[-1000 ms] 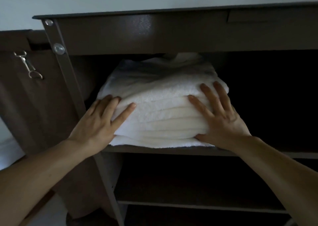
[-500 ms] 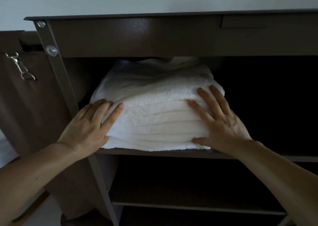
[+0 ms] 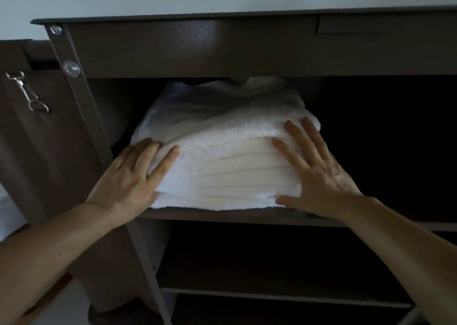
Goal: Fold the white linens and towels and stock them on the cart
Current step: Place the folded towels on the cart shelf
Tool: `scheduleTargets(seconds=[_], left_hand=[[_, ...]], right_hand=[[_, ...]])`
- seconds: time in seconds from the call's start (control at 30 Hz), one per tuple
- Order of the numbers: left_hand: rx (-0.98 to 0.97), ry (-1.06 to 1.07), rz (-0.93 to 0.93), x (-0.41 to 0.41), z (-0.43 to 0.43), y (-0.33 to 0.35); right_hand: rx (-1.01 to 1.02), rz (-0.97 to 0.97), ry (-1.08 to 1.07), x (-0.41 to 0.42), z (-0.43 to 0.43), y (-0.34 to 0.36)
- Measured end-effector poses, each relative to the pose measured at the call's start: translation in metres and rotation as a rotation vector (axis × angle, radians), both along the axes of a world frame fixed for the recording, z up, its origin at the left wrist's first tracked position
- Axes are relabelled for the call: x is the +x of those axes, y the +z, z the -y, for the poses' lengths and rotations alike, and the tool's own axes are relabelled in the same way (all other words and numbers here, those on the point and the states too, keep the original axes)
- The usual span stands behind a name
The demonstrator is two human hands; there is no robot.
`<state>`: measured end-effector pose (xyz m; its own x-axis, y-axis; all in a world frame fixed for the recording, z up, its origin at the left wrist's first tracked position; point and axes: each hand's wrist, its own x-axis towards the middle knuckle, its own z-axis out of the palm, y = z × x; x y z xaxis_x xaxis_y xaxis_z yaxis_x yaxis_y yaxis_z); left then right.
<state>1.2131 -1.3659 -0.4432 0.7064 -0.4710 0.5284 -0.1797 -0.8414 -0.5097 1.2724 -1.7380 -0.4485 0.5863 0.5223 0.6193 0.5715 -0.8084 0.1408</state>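
A stack of folded white towels [image 3: 222, 151] lies on the upper shelf [image 3: 222, 216] of a dark brown cart [image 3: 197, 50], at the shelf's left side. My left hand [image 3: 131, 176] rests flat against the stack's front left corner, fingers spread. My right hand [image 3: 316, 171] presses flat on the stack's front right side, fingers apart, thumb low near the shelf edge. Neither hand grips anything. The back of the stack is hidden in shadow.
The cart's slanted left post [image 3: 81, 97] stands just left of the towels. A dark bag [image 3: 37, 151] with a metal clip [image 3: 27, 92] hangs at the cart's left end. The shelf to the right of the stack is dark. A lower shelf [image 3: 272, 295] sits below.
Both hands have stayed flat on the towel stack's front, the left sliding slightly left toward the corner. The camera view has shifted a little.
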Motion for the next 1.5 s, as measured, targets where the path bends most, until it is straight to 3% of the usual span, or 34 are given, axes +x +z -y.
scheduleTargets(seconds=[0.17,0.3,0.4,0.53,0.77,0.87,1.07,1.2,1.5], left_hand=[[-0.088,0.062,-0.049,0.006,0.021,0.021],[-0.16,0.151,-0.145,0.021,0.041,0.042],[-0.15,0.164,-0.251,0.021,0.033,0.046],[-0.174,0.15,-0.227,0.011,0.017,0.044],[-0.092,0.171,-0.115,0.0,0.015,0.039],[-0.039,0.179,-0.112,0.001,0.019,0.042],[-0.066,0.094,-0.206,0.019,0.036,0.061],[-0.185,0.057,-0.4,0.033,0.047,0.061],[-0.073,0.061,-0.295,0.035,0.033,0.048]], right_hand=[[0.371,-0.128,-0.023,-0.002,0.005,0.021],[0.497,-0.344,0.008,0.013,-0.005,0.03],[0.597,-0.34,0.01,0.015,-0.009,0.014],[0.674,-0.284,0.056,0.008,-0.016,0.006],[0.662,-0.212,0.069,-0.009,-0.032,-0.011],[0.633,-0.31,0.062,-0.011,-0.03,-0.01],[0.356,-0.533,-0.089,-0.013,-0.013,0.009],[0.475,-0.602,-0.027,-0.005,-0.012,0.0],[0.475,-0.618,0.054,0.009,-0.011,-0.004]])
